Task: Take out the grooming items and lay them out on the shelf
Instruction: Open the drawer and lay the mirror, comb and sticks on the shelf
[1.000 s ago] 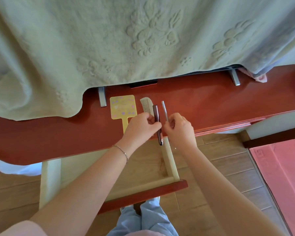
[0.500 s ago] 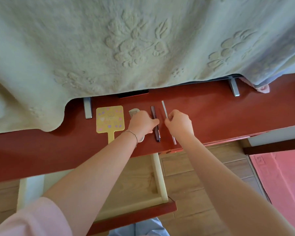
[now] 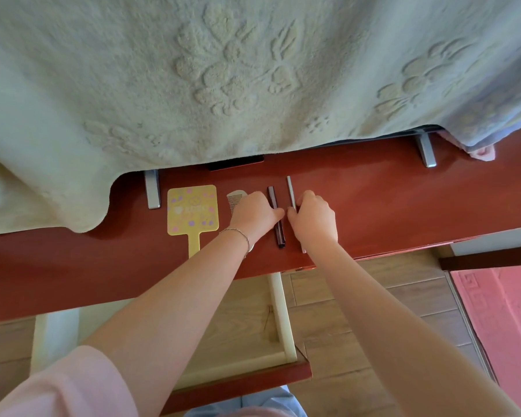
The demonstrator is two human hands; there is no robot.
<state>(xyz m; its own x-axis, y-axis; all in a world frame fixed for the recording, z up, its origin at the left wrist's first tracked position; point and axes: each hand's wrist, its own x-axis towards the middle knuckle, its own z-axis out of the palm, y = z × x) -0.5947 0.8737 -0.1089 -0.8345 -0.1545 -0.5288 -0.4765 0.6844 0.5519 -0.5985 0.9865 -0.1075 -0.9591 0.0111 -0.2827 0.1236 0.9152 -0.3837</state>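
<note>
Slim dark stick (image 3: pixel 275 219) and thin silver stick (image 3: pixel 290 192) lie parallel on the red shelf (image 3: pixel 388 200).

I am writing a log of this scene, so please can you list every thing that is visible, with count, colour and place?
hand mirror: 1, yellow with pastel dots, on the shelf, leftmost of the row
comb: 1, cream, right of the mirror, partly under the left hand
dark stick: 1, dark brown, between the two hands
silver stick: 1, grey, right of the dark one, lower part hidden
shelf: 1, red-brown
blanket: 1, pale green, embossed flowers, hangs over the shelf's back
metal feet: 2, silver, under the blanket edge
drawer: 1, cream sides, red front, open below the shelf
mat: 1, pink, floor at right
bracelet: 1, silver, left wrist
left hand: on the dark stick
right hand: on the silver stick
</note>
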